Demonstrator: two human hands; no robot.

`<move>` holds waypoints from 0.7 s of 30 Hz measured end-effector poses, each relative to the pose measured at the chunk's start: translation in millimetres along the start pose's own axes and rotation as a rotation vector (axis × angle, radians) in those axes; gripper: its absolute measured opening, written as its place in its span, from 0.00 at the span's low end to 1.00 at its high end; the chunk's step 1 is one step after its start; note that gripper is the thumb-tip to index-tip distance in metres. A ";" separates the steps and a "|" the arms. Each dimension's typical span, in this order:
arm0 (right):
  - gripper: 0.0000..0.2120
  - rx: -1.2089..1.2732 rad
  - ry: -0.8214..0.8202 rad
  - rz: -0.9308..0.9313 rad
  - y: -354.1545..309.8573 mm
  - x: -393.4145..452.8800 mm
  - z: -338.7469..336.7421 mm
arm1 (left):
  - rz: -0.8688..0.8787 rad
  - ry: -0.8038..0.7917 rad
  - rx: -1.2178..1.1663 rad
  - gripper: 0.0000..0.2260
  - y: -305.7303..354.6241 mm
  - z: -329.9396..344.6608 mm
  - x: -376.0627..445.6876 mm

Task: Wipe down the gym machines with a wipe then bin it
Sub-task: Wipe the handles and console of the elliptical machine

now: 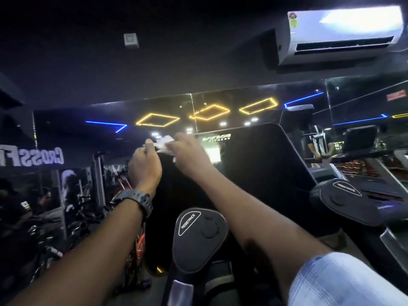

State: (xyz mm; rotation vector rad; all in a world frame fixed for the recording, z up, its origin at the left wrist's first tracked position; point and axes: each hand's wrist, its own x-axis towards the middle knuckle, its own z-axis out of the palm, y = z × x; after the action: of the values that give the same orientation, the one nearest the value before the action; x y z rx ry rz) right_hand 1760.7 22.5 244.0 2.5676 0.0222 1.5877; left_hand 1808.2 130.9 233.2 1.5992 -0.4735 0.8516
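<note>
Both hands, left hand and right hand, pinch a crumpled white wipe between them above the machine's black console.

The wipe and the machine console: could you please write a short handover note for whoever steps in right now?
Left hand: pinches one end of the wipe.
Right hand: holds the other end; wipe stretched between both hands near the top left edge of the black console.
Done: cannot tell how much is wiped.
Left: wipe the console and resistance knob, then bin the wipe; no bin in view.
</note>
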 end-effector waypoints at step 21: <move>0.11 -0.262 0.255 0.655 139.8 -20.5 -37.2 | 0.319 -0.251 0.377 0.31 12.0 24.8 32.5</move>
State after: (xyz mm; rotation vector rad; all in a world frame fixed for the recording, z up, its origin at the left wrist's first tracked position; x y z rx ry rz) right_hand 1711.1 -114.2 257.9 2.2638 -1.0198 1.9353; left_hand 1827.3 109.4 264.7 2.0252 -0.7980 1.0276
